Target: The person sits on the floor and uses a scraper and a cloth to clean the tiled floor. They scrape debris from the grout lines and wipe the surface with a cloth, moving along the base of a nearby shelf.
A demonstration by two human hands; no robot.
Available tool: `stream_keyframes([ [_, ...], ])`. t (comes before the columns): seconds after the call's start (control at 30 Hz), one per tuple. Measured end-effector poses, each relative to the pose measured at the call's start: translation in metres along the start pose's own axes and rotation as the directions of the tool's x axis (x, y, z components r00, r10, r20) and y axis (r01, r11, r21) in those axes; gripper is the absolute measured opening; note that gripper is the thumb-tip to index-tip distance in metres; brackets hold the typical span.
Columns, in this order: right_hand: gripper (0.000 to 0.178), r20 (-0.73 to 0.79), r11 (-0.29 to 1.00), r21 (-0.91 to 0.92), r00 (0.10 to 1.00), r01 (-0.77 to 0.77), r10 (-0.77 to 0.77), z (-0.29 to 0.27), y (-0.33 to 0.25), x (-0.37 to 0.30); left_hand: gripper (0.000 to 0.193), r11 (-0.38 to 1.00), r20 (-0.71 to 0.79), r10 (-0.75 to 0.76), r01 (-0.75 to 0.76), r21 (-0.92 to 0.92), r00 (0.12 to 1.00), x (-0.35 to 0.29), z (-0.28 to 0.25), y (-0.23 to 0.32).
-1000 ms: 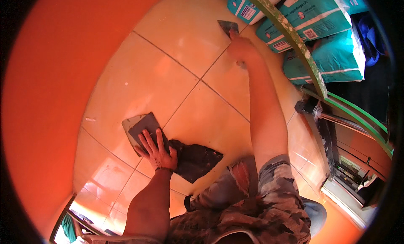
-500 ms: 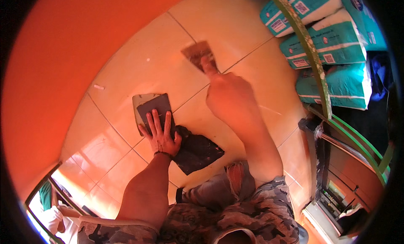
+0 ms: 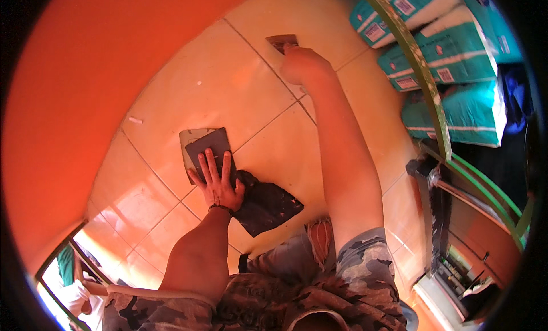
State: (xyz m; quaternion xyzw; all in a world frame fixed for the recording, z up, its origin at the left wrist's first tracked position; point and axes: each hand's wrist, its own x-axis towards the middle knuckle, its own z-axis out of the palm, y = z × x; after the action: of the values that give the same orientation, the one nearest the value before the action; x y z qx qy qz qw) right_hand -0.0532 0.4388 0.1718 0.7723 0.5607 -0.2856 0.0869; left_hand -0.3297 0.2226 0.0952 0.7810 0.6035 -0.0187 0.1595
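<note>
Teal sacks [image 3: 451, 57] lie stacked at the upper right, behind a green rail [image 3: 425, 85]. Each is a plump rectangle with a white panel and small white-and-red labels [image 3: 444, 75] on its end.

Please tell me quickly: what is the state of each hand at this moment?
Left hand: open, fingers spread, pressing flat on a dark pad on the tiled floor.
Right hand: closed around a scraper, blade on the floor.
</note>
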Motion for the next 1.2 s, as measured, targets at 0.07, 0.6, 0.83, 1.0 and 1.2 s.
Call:
stream_keyframes([
  [0.07, 0.067, 0.003, 0.998, 0.064, 1.0, 0.019, -0.019, -0.006, 0.004, -0.006, 0.085, 1.0, 0.015, -0.004, 0.004, -0.002, 1.0, -0.003, -0.002, -0.001],
  [0.6, 0.074, -0.026, 0.989, 0.148, 0.999, -0.02, 0.024, 0.044, -0.005, -0.003, 0.086, 0.999, -0.007, 0.012, -0.012, -0.041, 1.0, -0.001, -0.002, -0.001],
  [0.83, 0.053, 0.015, 0.985, 0.167, 0.999, -0.045, 0.043, -0.068, -0.032, -0.038, 0.084, 0.999, 0.022, -0.03, 0.03, -0.017, 0.999, -0.003, -0.005, 0.0],
  [1.0, 0.061, -0.382, 0.958, 0.199, 0.917, 0.205, -0.117, -0.051, -0.009, -0.106, 0.084, 0.999, 0.018, -0.034, 0.035, -0.031, 0.999, -0.006, 0.0, -0.004],
  [1.2, 0.077, -0.131, 0.979, 0.2, 0.991, 0.045, -0.018, 0.041, 0.011, -0.072, 0.084, 1.0, 0.031, -0.022, 0.022, -0.012, 0.999, -0.004, -0.006, -0.002],
])
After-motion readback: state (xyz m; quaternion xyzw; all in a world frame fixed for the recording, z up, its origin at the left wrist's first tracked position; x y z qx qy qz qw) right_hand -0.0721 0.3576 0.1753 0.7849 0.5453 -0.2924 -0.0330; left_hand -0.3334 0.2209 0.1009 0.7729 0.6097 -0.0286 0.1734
